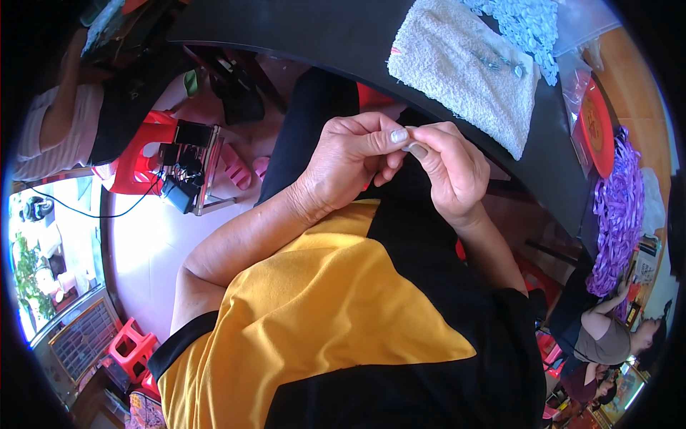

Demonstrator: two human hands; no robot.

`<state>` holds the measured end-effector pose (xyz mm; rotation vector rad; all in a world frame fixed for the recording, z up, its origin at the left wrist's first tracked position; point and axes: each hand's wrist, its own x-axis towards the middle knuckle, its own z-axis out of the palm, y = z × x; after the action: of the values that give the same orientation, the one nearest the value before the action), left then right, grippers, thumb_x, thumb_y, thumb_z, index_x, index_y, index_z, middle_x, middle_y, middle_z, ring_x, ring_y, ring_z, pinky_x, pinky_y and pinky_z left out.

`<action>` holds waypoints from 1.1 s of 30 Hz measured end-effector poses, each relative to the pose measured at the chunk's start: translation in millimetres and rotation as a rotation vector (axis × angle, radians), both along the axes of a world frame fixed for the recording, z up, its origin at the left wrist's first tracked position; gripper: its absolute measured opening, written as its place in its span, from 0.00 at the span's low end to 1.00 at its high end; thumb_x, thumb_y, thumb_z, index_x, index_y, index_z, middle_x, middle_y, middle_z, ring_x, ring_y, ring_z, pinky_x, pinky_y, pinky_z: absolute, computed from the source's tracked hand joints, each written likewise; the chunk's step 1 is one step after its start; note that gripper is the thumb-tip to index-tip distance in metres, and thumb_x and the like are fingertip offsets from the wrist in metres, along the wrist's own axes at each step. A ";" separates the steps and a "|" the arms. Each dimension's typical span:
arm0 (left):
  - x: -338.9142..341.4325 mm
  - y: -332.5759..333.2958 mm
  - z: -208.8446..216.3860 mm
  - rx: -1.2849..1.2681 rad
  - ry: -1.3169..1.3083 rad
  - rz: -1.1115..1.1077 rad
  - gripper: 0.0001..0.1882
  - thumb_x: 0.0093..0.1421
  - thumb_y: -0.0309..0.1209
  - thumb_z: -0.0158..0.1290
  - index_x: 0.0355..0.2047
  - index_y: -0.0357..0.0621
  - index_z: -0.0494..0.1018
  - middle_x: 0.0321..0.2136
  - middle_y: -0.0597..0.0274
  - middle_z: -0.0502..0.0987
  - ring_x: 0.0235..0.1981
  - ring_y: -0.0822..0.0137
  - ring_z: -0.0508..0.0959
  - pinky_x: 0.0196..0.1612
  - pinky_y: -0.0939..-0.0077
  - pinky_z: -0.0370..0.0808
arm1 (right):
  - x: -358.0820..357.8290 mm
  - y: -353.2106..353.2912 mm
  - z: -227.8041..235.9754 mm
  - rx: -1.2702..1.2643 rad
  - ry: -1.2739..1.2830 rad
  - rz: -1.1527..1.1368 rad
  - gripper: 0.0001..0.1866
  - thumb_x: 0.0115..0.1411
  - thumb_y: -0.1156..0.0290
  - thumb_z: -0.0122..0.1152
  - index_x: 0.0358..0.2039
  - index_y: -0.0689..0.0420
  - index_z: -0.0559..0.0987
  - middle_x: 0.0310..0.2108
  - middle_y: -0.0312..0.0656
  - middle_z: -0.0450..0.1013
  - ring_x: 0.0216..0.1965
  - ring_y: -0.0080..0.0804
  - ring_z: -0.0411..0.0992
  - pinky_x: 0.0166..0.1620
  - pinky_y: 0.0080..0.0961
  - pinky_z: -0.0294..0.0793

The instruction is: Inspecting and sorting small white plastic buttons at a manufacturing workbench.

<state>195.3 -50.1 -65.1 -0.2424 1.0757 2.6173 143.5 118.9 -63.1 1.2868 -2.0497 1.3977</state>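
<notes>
In front of my chest, just off the table's near edge, my left hand (343,157) and my right hand (457,168) meet at the fingertips. Both are closed in a pinch, thumbs against fingers. Whatever lies between them is too small to make out. Beyond my right hand a white terry towel (457,79) is spread on the dark table (307,32). Several tiny bluish pieces (500,63) rest on the towel. A heap of light blue ribbon-like strips (525,28) lies against its far edge.
A red round plate (597,129) and a bundle of purple ribbons (618,214) are to the right. Co-workers sit at the far left and lower right. Red stools (132,347), a small metal-framed stand (189,168) and pink slippers (236,168) stand on the left floor.
</notes>
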 end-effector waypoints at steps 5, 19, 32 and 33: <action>1.4 -0.1 -1.6 -0.079 -0.037 0.016 0.09 0.63 0.30 0.55 0.30 0.36 0.75 0.20 0.63 0.73 0.19 0.75 0.71 0.19 0.84 0.66 | 4.7 -0.6 0.7 0.019 -0.028 -0.003 0.11 0.54 0.82 0.63 0.39 0.65 0.76 0.28 0.46 0.74 0.26 0.37 0.74 0.28 0.25 0.72; 5.0 4.7 7.4 -0.096 -0.041 0.014 0.10 0.64 0.32 0.54 0.31 0.36 0.74 0.21 0.63 0.73 0.19 0.74 0.72 0.21 0.82 0.68 | 5.5 1.5 -3.5 -0.007 0.053 -0.058 0.12 0.54 0.80 0.65 0.39 0.65 0.76 0.27 0.45 0.74 0.25 0.36 0.75 0.27 0.25 0.72; 2.2 4.5 6.4 -0.155 -0.051 0.046 0.11 0.63 0.33 0.55 0.28 0.37 0.73 0.19 0.64 0.73 0.17 0.75 0.71 0.19 0.83 0.67 | 4.5 5.3 -1.9 0.068 0.032 -0.036 0.16 0.53 0.75 0.68 0.42 0.66 0.76 0.33 0.47 0.75 0.29 0.34 0.75 0.32 0.23 0.74; 2.6 4.1 6.6 -0.157 -0.053 0.047 0.11 0.63 0.33 0.55 0.28 0.37 0.73 0.19 0.64 0.73 0.17 0.75 0.71 0.19 0.83 0.67 | 5.0 5.1 1.1 0.069 0.016 -0.018 0.16 0.54 0.76 0.67 0.42 0.66 0.76 0.32 0.47 0.75 0.30 0.35 0.75 0.32 0.23 0.74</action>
<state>197.9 -46.0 -58.5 -0.3730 1.2726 2.5540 148.4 124.0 -62.0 1.2993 -2.1112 1.3152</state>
